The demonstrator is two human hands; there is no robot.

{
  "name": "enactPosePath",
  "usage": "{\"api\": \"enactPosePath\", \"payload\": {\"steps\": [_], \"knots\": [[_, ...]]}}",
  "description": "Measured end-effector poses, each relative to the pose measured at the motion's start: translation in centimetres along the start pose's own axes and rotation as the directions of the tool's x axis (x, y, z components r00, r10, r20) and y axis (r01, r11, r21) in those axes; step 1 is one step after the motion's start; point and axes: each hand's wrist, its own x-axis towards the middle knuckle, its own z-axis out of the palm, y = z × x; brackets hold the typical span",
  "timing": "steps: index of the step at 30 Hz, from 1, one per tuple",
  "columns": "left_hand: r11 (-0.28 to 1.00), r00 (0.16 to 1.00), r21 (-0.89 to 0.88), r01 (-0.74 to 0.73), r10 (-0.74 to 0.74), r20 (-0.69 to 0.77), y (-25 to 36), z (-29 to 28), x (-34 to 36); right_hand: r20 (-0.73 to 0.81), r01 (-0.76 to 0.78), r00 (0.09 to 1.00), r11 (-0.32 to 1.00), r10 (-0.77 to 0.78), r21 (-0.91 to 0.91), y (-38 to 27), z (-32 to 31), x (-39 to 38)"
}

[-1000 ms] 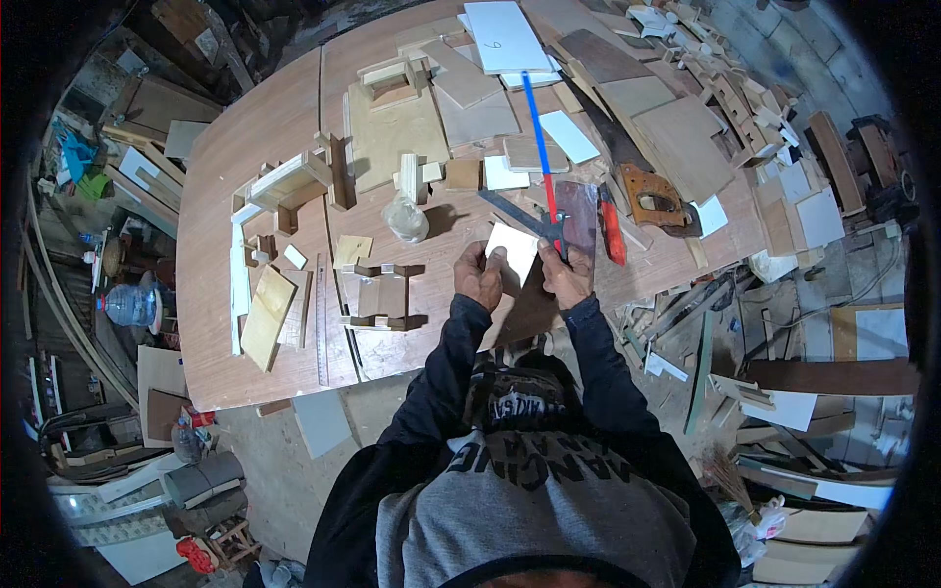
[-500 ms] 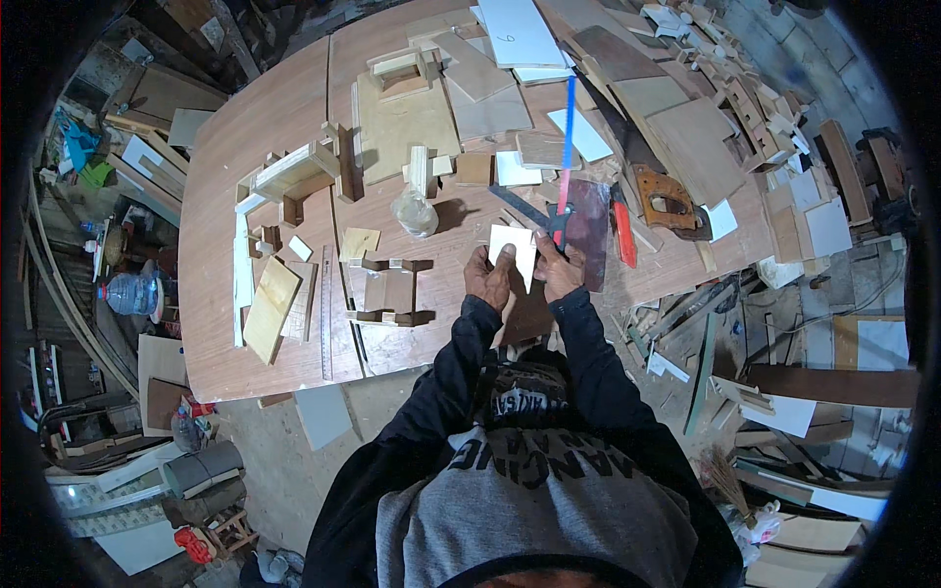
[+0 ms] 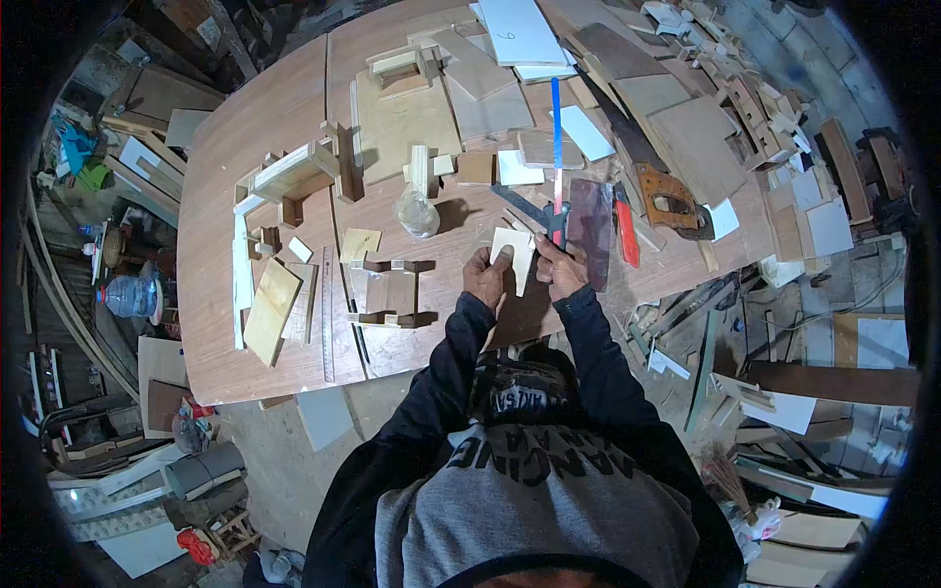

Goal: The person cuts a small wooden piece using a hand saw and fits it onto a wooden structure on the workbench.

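Note:
Low over the table's near edge, my left hand [image 3: 486, 278] pinches a small pale board [image 3: 514, 253], thumb flat on its upper face. Just to the right, my right hand [image 3: 563, 270] is closed at the lower end of a long narrow tool. This tool has a black and red grip [image 3: 557, 227] and a thin strip [image 3: 557, 122], blue toward its far end, pointing away from me. Whether the right fingertips touch the board I cannot tell. A dark flat bar [image 3: 520, 204] slants beyond the board, and a dark brown sheet [image 3: 589, 230] lies right of the grip.
The wooden table [image 3: 265, 108] carries a red-handled tool [image 3: 625, 231], a handsaw [image 3: 672, 201], a tied plastic bag [image 3: 418, 213], a clear ruler [image 3: 327, 323] and small wooden frames [image 3: 388, 292]. Stacked boards [image 3: 696, 147] crowd the right side. Offcuts litter the floor at right.
The tool's far end has swung left, standing straighter now. The pale board has come slightly nearer and turned a little. My left hand keeps its hold.

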Motion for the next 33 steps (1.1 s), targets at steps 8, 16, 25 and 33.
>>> {"api": "enactPosePath", "payload": {"steps": [8, 16, 25, 33], "knots": [[0.993, 0.938, 0.103, -0.05, 0.011, 0.347, -0.4, -1.8, 0.3, 0.121, 0.354, 0.933, 0.801, -0.339, -0.482, -0.1, 0.0, 0.0], [0.815, 0.888, -0.384, 0.434, -0.313, 0.338, 2.9, -0.7, -2.1, 0.162, 0.428, 0.873, 0.565, -0.459, -0.706, 1.3, -1.9, 1.8], [0.988, 0.952, 0.133, -0.083, 0.039, 0.304, 2.6, -2.9, -1.4, 0.31, 0.474, 0.856, 0.39, -0.413, -0.79, -0.7, -1.2, 0.7], [0.99, 0.904, 0.12, 0.07, -0.114, 0.412, 4.7, -3.2, -2.0, 0.265, 0.303, 0.95, 0.683, -0.163, -0.665, -0.9, -2.3, 1.0]]}}
